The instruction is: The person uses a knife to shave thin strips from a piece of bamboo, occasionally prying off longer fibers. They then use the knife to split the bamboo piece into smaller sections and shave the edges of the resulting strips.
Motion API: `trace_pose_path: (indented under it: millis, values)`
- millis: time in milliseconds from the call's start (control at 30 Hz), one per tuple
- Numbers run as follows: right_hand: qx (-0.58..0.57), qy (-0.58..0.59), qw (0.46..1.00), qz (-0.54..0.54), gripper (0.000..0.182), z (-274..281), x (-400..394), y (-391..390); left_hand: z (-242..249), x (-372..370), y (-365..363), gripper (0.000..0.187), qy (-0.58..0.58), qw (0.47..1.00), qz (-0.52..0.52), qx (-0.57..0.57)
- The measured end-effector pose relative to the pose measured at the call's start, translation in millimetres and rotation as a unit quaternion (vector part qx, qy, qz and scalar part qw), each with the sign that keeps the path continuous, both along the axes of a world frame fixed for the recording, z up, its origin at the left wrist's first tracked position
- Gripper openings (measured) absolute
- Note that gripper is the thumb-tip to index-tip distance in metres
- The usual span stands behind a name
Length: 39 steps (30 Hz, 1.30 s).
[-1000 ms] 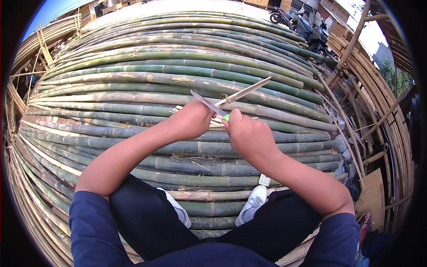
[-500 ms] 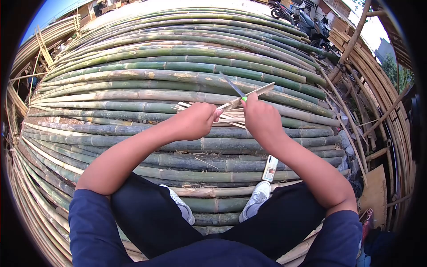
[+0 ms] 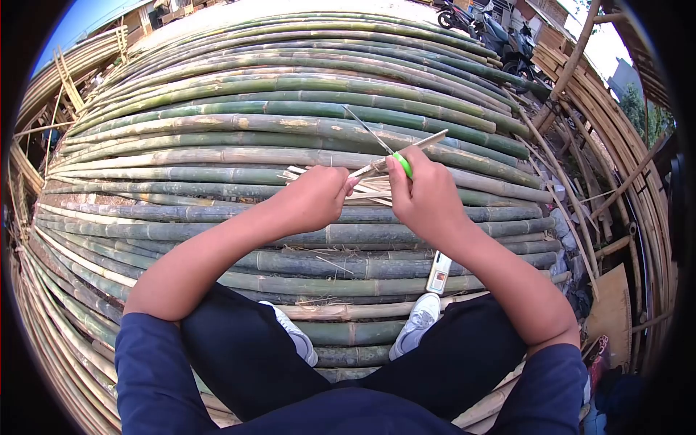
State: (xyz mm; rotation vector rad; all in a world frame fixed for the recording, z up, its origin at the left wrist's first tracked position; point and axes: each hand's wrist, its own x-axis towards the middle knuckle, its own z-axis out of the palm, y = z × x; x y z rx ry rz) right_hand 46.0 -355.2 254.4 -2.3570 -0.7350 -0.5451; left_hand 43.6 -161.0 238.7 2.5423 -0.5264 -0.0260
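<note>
My left hand (image 3: pixel 320 194) is closed on the near end of a thin bamboo strip (image 3: pixel 433 138), which slants up to the right. In my right hand (image 3: pixel 429 190), the fingers wrap round the green handle of a knife (image 3: pixel 404 166). Its narrow blade points up and left and crosses the strip beside my right thumb. Behind and between the hands, several pale split strips (image 3: pixel 375 190) lie on the bamboo poles (image 3: pixel 290 174).
Long green bamboo poles spread beneath and ahead. A white and yellow phone-like object (image 3: pixel 438 273) rests by my right shoe (image 3: pixel 417 324). Motorcycles (image 3: pixel 516 47) stand at the back right, with stacked bamboo slats (image 3: pixel 616 130) along the right side.
The knife has turned in my right hand, so more of its green handle shows and the blade tip sits further left and higher. My left hand has barely moved.
</note>
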Motion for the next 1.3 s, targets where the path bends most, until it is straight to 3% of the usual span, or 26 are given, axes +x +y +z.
trace_pose_path:
  millis: [133, 200, 500, 633, 767, 933, 1000, 1100, 1233, 1300]
  values:
    - [0.034, -0.004, 0.999, 0.028, 0.025, 4.5, 7.4, -4.4, -8.4, -8.0, -5.9, 0.03, -0.058, 0.998, -0.037, 0.014]
    - [-0.055, 0.078, 0.995, 0.029, 0.023, 4.6, 10.9, -6.6, -9.5, -11.3, -8.7, 0.029, -0.057, 0.997, -0.038, 0.03]
    - [-0.087, 0.089, 0.989, 0.074, 0.019, 12.6, 13.1, -19.7, -12.8, -18.9, -17.8, 0.027, -0.089, 0.993, -0.048, 0.053]
    - [-0.069, 0.085, 0.99, 0.086, 0.019, 11.6, 14.7, -26.8, -11.4, -21.4, -22.2, 0.025, -0.106, 0.989, -0.048, 0.093]
    - [-0.153, 0.01, 0.987, 0.047, 0.018, 8.1, 8.2, -24.8, -14.2, -20.6, -24.4, 0.024, -0.096, 0.988, -0.038, 0.114]
    - [-0.163, -0.075, 0.984, 0.011, 0.017, -2.6, 5.3, -21.4, -6.7, -20.7, -26.2, 0.024, -0.078, 0.994, -0.016, 0.081]
    - [-0.236, -0.091, 0.967, 0.028, 0.02, -1.3, 7.7, -21.3, -9.1, -16.6, -25.2, 0.026, -0.083, 0.995, -0.016, 0.05]
    - [-0.218, -0.132, 0.964, 0.081, 0.02, -5.7, 18.0, -23.8, -8.6, -11.3, -25.0, 0.025, -0.08, 0.994, -0.028, 0.07]
    - [-0.183, -0.089, 0.972, 0.118, 0.016, -5.3, 25.8, -31.1, -11.4, -11.8, -22.1, 0.021, -0.048, 0.998, -0.016, 0.028]
    - [-0.19, -0.038, 0.978, 0.074, 0.013, -12.7, 32.8, -38.5, -16.3, -12.7, -16.3, 0.02, -0.04, 0.999, 0.004, 0.02]
